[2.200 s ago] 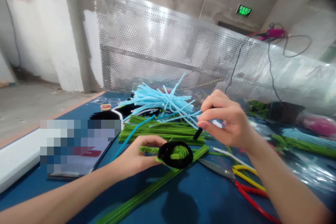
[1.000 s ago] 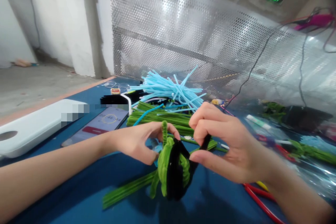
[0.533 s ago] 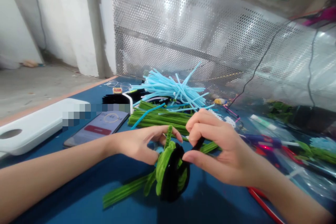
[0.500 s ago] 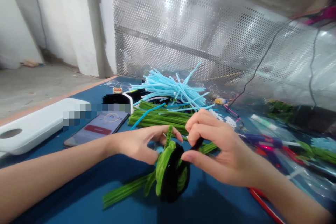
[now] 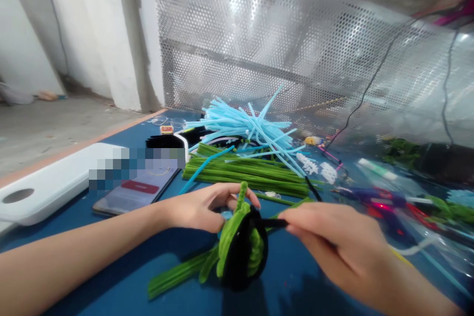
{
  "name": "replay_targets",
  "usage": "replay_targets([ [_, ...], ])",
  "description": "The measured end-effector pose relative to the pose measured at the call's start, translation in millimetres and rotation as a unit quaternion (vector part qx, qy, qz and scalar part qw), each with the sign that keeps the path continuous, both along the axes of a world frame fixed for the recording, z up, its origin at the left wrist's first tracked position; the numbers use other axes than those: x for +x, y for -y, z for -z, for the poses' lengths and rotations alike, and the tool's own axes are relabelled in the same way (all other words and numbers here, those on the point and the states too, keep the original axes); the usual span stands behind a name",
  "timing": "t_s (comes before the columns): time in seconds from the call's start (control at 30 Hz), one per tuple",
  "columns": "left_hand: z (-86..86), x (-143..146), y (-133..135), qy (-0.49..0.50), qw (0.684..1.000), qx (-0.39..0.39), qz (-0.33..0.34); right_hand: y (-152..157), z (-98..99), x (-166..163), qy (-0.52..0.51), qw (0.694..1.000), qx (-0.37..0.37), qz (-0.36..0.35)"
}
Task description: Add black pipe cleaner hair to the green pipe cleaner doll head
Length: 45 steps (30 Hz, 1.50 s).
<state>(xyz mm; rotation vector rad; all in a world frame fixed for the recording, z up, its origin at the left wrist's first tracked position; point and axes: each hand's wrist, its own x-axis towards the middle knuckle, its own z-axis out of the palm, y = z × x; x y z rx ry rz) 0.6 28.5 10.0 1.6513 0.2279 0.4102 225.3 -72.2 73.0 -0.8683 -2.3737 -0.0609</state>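
Observation:
A rounded piece made of coiled green and black pipe cleaners (image 5: 230, 246) is held up over the table, with a green stub standing from its top. My left hand (image 5: 207, 207) grips it from behind and the left, and its fingertips are partly hidden by the piece. Straight green stems (image 5: 177, 272) stick out from it to the lower left. In my right hand (image 5: 329, 237), thumb and forefinger pinch a black pipe cleaner (image 5: 274, 223) that runs to the dark rim of the piece. A black end rises above the knuckles.
Behind my hands lie bundles of green pipe cleaners (image 5: 244, 174) and light blue pipe cleaners (image 5: 240, 121). A phone (image 5: 138, 187) and a white case (image 5: 55, 177) are at left. On the right lies a glue gun (image 5: 374, 200) with a red light. Perforated metal sheeting (image 5: 259, 34) stands behind the table.
My right hand has moved right and slightly down, drawing the black pipe cleaner out from the piece. My left hand keeps its hold, nearly in place.

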Motion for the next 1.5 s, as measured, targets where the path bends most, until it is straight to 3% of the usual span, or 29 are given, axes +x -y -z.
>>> replay_targets([
  [0.23,-1.8,1.3,1.8,-0.011,1.0,0.003,-0.004,11.7,27.1,-1.6,0.006,0.999,0.048,0.012],
  [0.43,-0.4,1.0,1.3,-0.014,1.0,0.004,-0.001,16.4,32.0,1.6,0.02,0.995,0.089,0.029],
  [0.6,-1.3,1.9,2.2,-0.019,1.0,0.004,-0.003,18.6,30.3,2.1,0.072,0.993,0.092,0.011],
  [0.83,0.7,1.2,0.3,-0.029,0.999,0.023,-0.009,20.7,35.7,-1.6,0.071,0.992,0.101,0.017],
  [1.07,6.2,1.2,-3.0,-0.028,1.0,0.006,-0.005,18.5,50.6,-2.8,-0.038,0.965,0.253,0.05],
  [1.23,4.5,1.6,-1.4,-0.027,1.0,0.007,-0.009,13.8,53.6,-5.8,-0.024,0.96,0.275,0.052],
  [1.5,5.3,1.8,-2.4,-0.031,0.999,0.014,-0.015,13.0,56.4,-10.2,-0.084,0.947,0.302,0.073],
])
